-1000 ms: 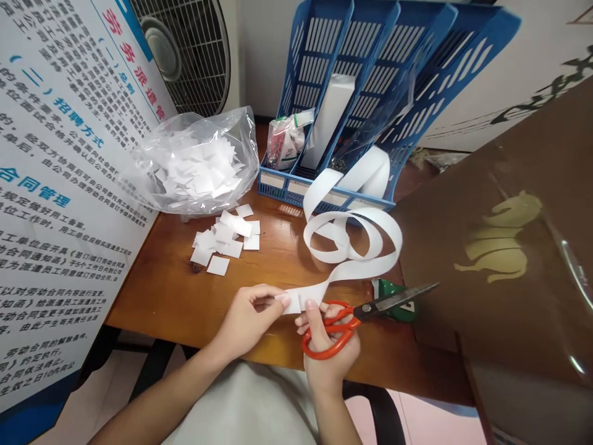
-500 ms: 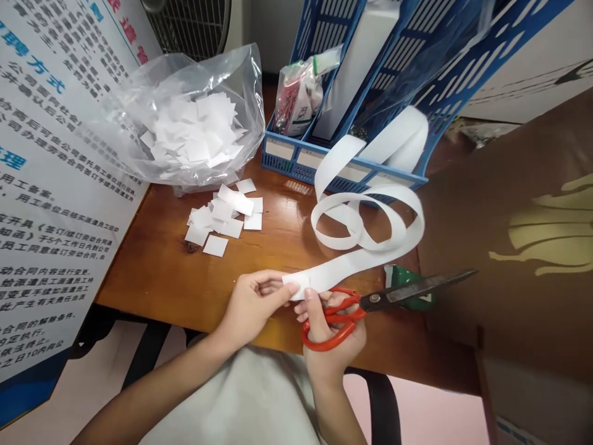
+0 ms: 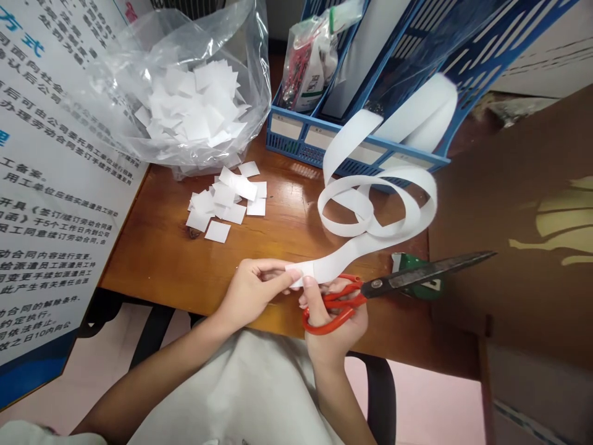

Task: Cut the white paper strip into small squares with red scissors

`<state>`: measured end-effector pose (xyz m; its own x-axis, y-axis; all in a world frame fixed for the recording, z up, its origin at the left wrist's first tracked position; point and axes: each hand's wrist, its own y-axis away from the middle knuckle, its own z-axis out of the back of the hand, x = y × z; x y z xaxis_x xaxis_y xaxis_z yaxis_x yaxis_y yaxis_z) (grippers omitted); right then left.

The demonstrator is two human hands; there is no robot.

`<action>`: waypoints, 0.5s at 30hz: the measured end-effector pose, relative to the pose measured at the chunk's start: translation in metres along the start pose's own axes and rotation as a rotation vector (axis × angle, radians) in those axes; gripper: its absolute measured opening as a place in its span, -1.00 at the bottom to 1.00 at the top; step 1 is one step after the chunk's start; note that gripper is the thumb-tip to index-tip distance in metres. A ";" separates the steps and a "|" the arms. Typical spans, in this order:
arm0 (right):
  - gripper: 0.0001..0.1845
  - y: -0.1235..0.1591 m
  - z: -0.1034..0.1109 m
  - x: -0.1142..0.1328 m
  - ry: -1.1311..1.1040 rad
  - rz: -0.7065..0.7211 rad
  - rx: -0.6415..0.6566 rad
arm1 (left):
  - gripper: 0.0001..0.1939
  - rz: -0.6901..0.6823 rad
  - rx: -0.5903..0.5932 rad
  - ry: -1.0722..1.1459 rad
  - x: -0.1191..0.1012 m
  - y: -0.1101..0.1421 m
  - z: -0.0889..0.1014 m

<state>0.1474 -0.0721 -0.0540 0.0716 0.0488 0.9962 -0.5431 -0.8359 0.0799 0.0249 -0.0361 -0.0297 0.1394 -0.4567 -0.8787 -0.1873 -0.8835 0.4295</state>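
My left hand pinches the near end of a long white strip between thumb and fingers. My right hand has red-handled scissors hooked over it, their dark blades together and aimed right. Its thumb also presses on the strip beside my left thumb, where a crosswise line shows. From my hands the strip runs right, loops over the table and rises into a blue file rack. Several cut white squares lie in a loose pile left of the strip.
Behind the pile, a clear plastic bag holds many white squares. A bag of red and white items stands in the rack. A green object lies under the blades. A printed board borders the wooden table at left; a brown panel at right.
The camera view has shifted, so the rack and bag appear higher. My thumbs still press the strip's end, and its crosswise line shows more plainly. The scissors remain in my right hand.
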 end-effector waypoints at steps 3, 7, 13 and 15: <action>-0.58 0.001 -0.001 0.000 -0.003 -0.025 0.008 | -0.71 0.013 -0.002 0.012 0.000 0.001 0.000; -0.65 0.008 0.017 0.003 -0.040 -0.158 0.118 | -0.69 0.032 -0.084 0.055 0.001 0.003 0.004; -0.64 0.023 0.096 0.023 0.383 -0.339 0.470 | -0.70 0.049 -0.160 0.113 -0.004 0.009 0.019; -0.59 0.027 0.118 0.033 0.452 -0.500 0.547 | -0.70 0.054 -0.175 0.115 -0.007 0.011 0.021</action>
<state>0.2333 -0.1578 -0.0224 -0.2078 0.5964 0.7754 -0.0496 -0.7981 0.6005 0.0009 -0.0407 -0.0229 0.2459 -0.5036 -0.8282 -0.0272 -0.8577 0.5135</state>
